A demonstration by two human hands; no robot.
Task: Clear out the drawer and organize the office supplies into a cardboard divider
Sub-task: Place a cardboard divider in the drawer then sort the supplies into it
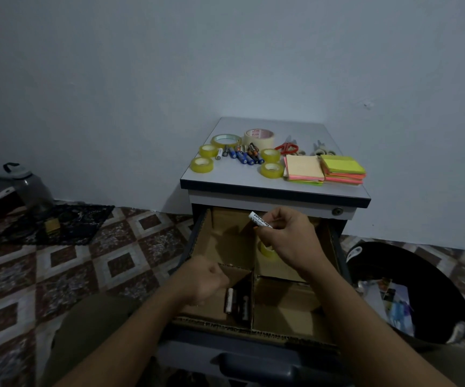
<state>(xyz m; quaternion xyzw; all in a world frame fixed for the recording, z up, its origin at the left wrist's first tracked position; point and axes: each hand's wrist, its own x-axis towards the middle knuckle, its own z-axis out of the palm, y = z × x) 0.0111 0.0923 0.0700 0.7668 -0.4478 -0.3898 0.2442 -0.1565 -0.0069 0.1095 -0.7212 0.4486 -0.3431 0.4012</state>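
Drawer (pixel 190 247) pulled open, divider (pixel 281 317) seated inside it. Left grip (pixel 206 277) curled over the near-left cell: blurred, cannot tell if it holds anything. Right grip (pixel 287 236) pinches a white battery (pixel 259 220) above the far cells. Tape (pixel 267 251) sits in the far-right cell — batteries (pixel 236 301) lie near-left.

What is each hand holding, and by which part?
The right hand pinches a white battery by its lower end. The left hand is curled over the divider; whether it holds anything cannot be told.
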